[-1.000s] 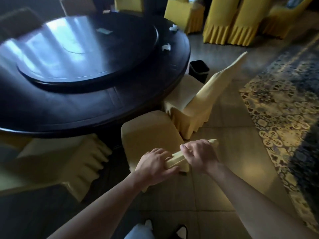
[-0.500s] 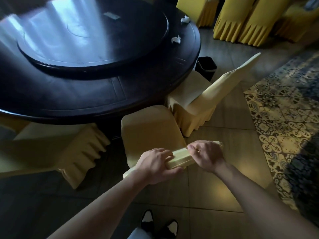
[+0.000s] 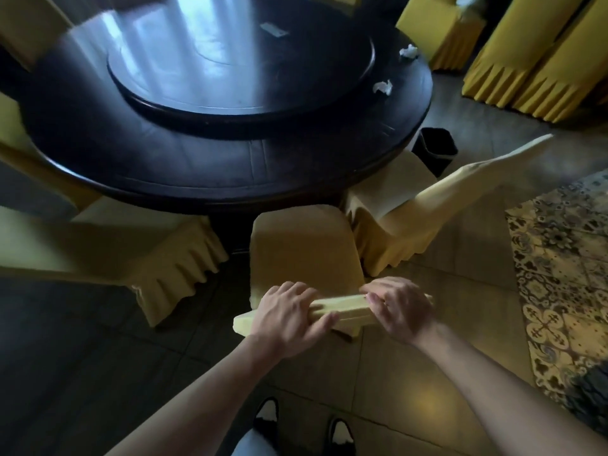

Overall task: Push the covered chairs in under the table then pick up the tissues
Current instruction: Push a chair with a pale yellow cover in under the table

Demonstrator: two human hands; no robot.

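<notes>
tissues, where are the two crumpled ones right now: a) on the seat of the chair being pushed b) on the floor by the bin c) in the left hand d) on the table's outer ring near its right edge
d: both tissues lie on the dark table outside the raised centre disc, while both hands hold the chair back.

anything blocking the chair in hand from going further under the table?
Nothing visible. Both the left hand and right hand grip the covered chair by its back; its seat front already meets the table edge. Neighbouring chairs sit either side, apart.
</notes>
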